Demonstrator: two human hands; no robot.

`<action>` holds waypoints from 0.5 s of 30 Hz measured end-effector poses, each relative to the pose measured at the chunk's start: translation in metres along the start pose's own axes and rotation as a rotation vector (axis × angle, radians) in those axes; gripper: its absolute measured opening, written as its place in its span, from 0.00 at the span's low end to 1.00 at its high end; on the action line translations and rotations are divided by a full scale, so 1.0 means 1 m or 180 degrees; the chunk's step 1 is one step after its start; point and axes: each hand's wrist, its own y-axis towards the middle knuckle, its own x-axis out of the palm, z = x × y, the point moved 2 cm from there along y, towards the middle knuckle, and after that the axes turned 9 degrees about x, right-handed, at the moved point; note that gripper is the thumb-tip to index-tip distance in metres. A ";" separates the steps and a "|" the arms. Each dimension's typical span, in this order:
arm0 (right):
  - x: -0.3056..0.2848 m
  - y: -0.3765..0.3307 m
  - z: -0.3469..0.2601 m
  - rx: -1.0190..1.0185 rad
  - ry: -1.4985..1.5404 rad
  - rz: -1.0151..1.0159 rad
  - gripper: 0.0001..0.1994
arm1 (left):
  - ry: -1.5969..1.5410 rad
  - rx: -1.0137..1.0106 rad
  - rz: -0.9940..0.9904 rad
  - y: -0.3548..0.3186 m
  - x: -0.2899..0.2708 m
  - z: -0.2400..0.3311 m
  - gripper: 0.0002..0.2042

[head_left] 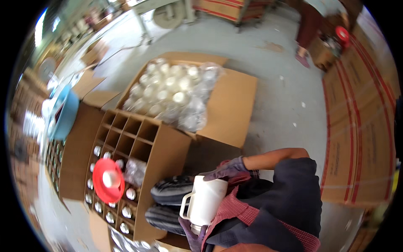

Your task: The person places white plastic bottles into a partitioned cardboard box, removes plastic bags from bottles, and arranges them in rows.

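Note:
A white jug (207, 200) with a side handle lies tilted across my lap, held between my two gloved hands. My right hand (226, 169), in a purple glove, is closed over the upper end of the jug. At the narrower lower end, my left hand (193, 235) has its gloved fingers around the neck. Left of my knees stands a divided carton (168, 155) with silver-topped round items in several cells. On its dividers rests a red bowl (99, 185) holding a white cup-shaped piece (111, 179). Crumpled clear plastic (135, 171) lies beside the bowl.
An open carton (230, 101) of plastic-wrapped whitish items stands ahead. A blue basin (67, 111) sits at the far left. Stacked red-striped cartons (348, 134) line the right side. Another person (312, 25) is at the upper right, near a box.

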 end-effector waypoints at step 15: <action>0.057 0.006 -0.131 -0.2936 -0.3548 0.0545 0.62 | 0.0252 -0.0305 -0.0535 0.085 0.035 0.003 0.40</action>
